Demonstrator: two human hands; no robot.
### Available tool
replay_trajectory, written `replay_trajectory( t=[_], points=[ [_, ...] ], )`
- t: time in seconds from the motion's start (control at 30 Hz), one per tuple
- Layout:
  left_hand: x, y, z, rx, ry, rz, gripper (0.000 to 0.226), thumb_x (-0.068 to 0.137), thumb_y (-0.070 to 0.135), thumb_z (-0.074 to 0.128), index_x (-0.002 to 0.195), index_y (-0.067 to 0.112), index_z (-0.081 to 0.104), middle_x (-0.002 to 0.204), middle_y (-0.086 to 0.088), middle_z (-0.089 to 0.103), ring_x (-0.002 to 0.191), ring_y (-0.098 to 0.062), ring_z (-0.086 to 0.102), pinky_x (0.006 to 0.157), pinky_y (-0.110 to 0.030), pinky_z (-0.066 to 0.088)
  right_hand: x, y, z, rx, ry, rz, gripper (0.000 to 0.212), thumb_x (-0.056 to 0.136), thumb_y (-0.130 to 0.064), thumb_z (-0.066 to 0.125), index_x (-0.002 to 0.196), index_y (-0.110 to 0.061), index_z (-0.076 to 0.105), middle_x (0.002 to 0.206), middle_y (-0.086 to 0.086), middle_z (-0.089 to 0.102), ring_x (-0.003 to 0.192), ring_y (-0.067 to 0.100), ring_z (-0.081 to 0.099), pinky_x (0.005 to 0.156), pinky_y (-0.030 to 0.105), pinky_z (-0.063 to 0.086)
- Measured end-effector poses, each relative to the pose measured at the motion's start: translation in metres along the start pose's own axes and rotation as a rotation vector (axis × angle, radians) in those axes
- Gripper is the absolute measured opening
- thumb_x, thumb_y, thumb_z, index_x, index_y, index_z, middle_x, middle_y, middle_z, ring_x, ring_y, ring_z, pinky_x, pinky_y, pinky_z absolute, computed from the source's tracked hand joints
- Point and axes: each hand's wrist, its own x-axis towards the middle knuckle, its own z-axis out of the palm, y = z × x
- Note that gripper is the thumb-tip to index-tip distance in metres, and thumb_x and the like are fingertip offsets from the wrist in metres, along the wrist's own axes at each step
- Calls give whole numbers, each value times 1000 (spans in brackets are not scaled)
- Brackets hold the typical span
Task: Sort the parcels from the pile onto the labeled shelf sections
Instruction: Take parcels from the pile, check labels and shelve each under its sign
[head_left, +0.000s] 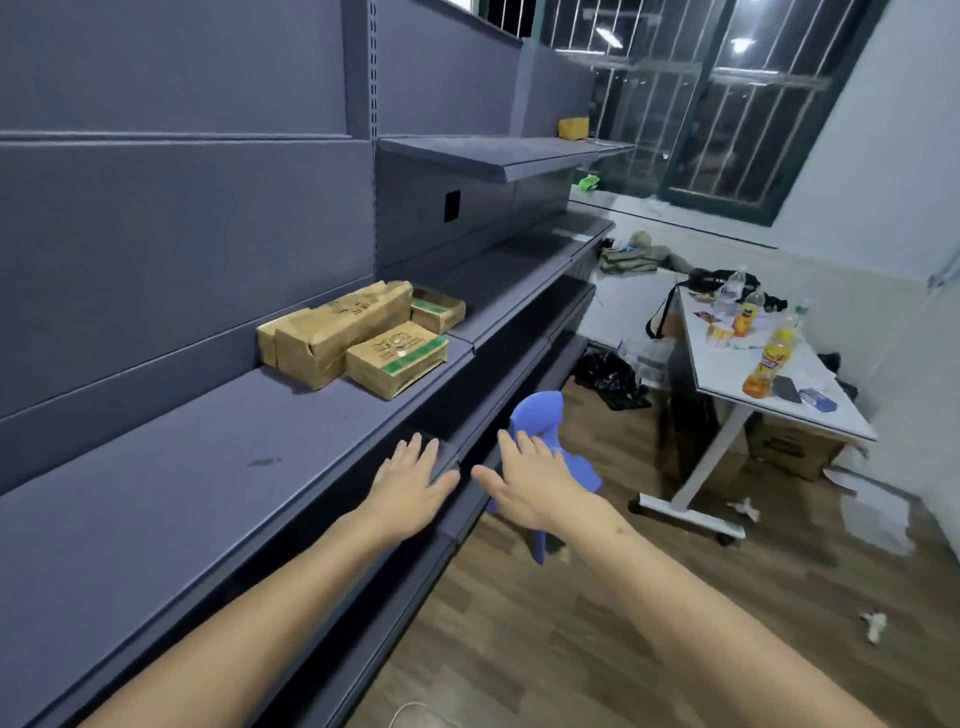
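The left hand (410, 486) is held out flat, palm down, with the fingers straight and slightly spread, above the front edge of the grey shelf (156, 493); nothing is held in it. The right hand (524, 483) is stretched out just beside it in the same manner, with the fingers straight and loose and the thumb turned toward the left hand, and nothing is gripped. Whether either hand touches the shelf edge cannot be told.

A group of brown paper parcels (353, 340) is seen further along the same shelf, well apart from both hands. They are packed close together. The long parcel (337, 332) is laid near the back panel, with a green-banded parcel (397, 358) touching its front side and a smaller parcel (438, 310) just behind that one.

A blue plastic stool (540, 415) is partly covered by the right hand and stands on the wooden floor beside the lower shelves. A yellow box (573, 128) is set at the far end of the upper shelf (498, 153). To the right, a white table (841, 415) is seen with orange drink bottles (774, 358) and a phone (787, 388) on it, and a cardboard box (789, 449) is placed beneath it.
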Motion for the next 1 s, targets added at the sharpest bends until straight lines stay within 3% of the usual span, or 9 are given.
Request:
replay_trajectory(
  t=[0.27, 0.43, 0.6, 0.73, 0.87, 0.93, 1.0],
  points=[
    [129, -32, -16, -292, 98, -123, 65, 100, 43, 36, 152, 15, 12, 160, -9, 1, 148, -21, 2, 118, -35, 5, 159, 23, -40, 51, 29, -136, 73, 99, -55, 29, 154, -11, 8, 160, 16, 15, 148, 28, 12, 118, 48, 15],
    [172, -57, -28, -341, 255, -251, 60, 100, 43, 36, 152, 24, 15, 160, -5, 6, 147, -22, 10, 117, -35, 11, 246, 26, -49, 190, -5, -260, 68, 101, -46, 36, 153, -8, 13, 153, 16, 29, 142, 30, 22, 114, 35, 21],
    [216, -75, -30, -434, 335, -381, 58, 99, 47, 32, 151, 34, 10, 161, -5, 3, 148, -21, 4, 118, -37, 9, 347, 31, -41, 271, -68, -325, 58, 102, -39, 39, 150, -9, 26, 150, 15, 33, 140, 28, 27, 110, 33, 25],
    [250, -75, -26, -509, 385, -447, 56, 99, 48, 34, 150, 39, 12, 160, 0, -2, 147, -20, -2, 117, -36, 6, 413, 35, -26, 365, -104, -329, 38, 98, -33, 47, 131, -13, 45, 135, 13, 44, 129, 30, 38, 103, 34, 29],
    [286, -81, -20, -533, 385, -590, 61, 97, 55, 31, 150, 41, 5, 159, -4, -15, 146, -22, -14, 118, -42, 1, 463, 38, -16, 509, -153, -356, 22, 96, -32, 53, 113, -18, 50, 123, 5, 51, 116, 23, 48, 97, 32, 37],
    [297, -80, -16, -561, 405, -627, 63, 99, 49, 30, 151, 35, -2, 158, -7, -19, 146, -20, -16, 117, -38, -1, 474, 40, -11, 596, -199, -358, 18, 97, -31, 53, 111, -21, 50, 121, -1, 56, 110, 16, 52, 88, 28, 41],
    [303, -78, -10, -602, 440, -628, 62, 102, 39, 30, 150, 33, -7, 157, -6, -22, 144, -14, -18, 114, -29, -3, 478, 43, -5, 670, -183, -376, 14, 97, -27, 54, 110, -20, 52, 119, -3, 58, 103, 12, 55, 75, 15, 42]
  ],
)
